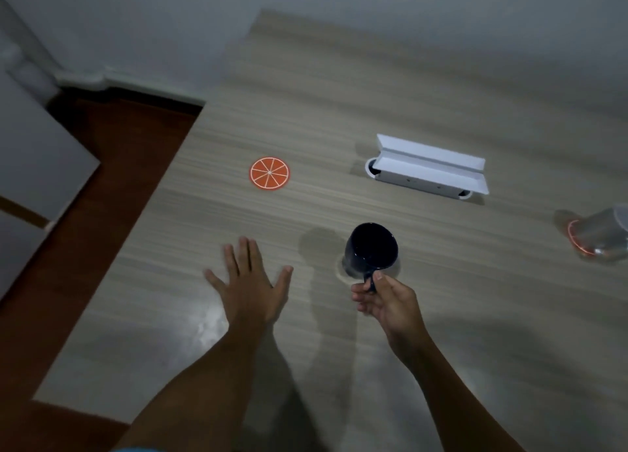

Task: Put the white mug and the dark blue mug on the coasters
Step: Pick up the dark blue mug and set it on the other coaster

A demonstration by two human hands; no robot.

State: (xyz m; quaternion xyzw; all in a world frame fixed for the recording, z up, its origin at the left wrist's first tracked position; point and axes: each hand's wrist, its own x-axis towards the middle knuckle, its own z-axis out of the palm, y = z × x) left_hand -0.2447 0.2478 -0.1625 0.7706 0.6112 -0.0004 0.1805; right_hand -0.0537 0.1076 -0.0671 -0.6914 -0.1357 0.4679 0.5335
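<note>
My right hand (385, 302) grips the handle of the dark blue mug (371, 249), which hangs tilted just above the table near the middle. An orange-slice coaster (269, 173) lies bare to the upper left of the mug. At the right edge the white mug (603, 235) stands on a second coaster with a red rim (573, 239); both are blurred. My left hand (249, 281) rests flat on the table with its fingers spread, to the left of the blue mug.
A white cable-port box with a raised lid (430, 168) sits on the light wood-grain table (339, 94) behind the blue mug. The table's left edge runs diagonally, with a dark brown floor (95, 196) beyond it. A wall bounds the far side.
</note>
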